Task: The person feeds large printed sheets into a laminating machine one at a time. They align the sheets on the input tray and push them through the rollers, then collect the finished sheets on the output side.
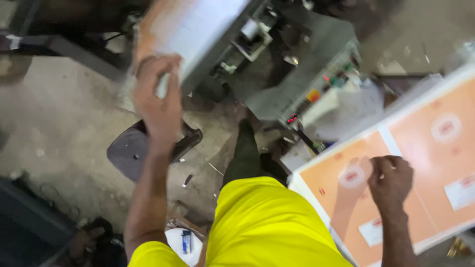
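You're standing in some kind of print workshop: a grey machine (297, 74) with glowing indicator lights is sitting ahead, stacks of orange printed sheets (420, 163) are lying beside you, and scraps are littering the concrete floor (64, 128).

My left hand (157, 99) grips a sheet stack (190, 29); my right hand (391, 180) rests closed on orange printed sheets (435, 163).

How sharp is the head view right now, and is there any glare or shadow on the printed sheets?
Head view: motion-blurred overall; the left hand and the sheet stack it grips are smeared. The stack's top is washed out nearly white. The right hand casts a soft shadow on the orange printed sheets, whose markings are too blurred to make out. The lower left floor is dim.
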